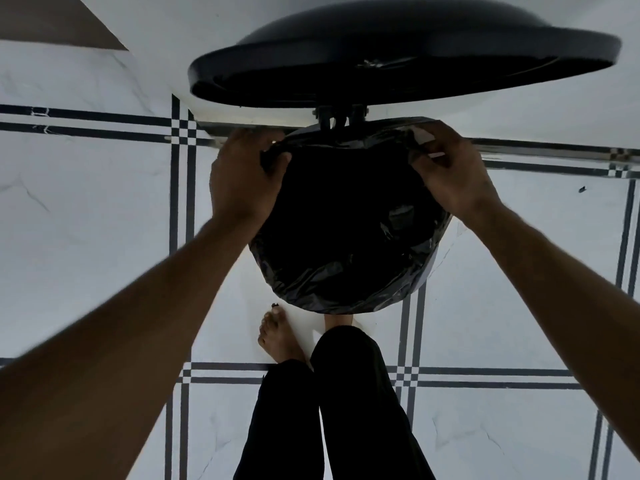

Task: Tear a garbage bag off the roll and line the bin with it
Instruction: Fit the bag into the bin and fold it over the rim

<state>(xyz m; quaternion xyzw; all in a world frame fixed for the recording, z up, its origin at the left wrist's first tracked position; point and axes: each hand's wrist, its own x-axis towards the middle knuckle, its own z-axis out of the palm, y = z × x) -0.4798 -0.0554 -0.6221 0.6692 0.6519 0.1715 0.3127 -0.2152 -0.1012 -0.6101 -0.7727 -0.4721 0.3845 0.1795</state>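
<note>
A round pedal bin (427,271) stands on the floor below me, its black lid (398,60) raised up and back on its hinge. A black garbage bag (346,271) hangs inside the bin, and its edge is folded over the rim along the near side. My left hand (242,174) pinches the bag's edge at the far left of the rim. My right hand (450,168) grips the bag's edge at the far right of the rim. The roll is not in view.
White floor tiles with dark striped borders (180,188) surround the bin. A metal strip (554,150) runs across the floor behind it. My bare left foot (280,337) and dark trouser legs (346,410) are just in front of the bin.
</note>
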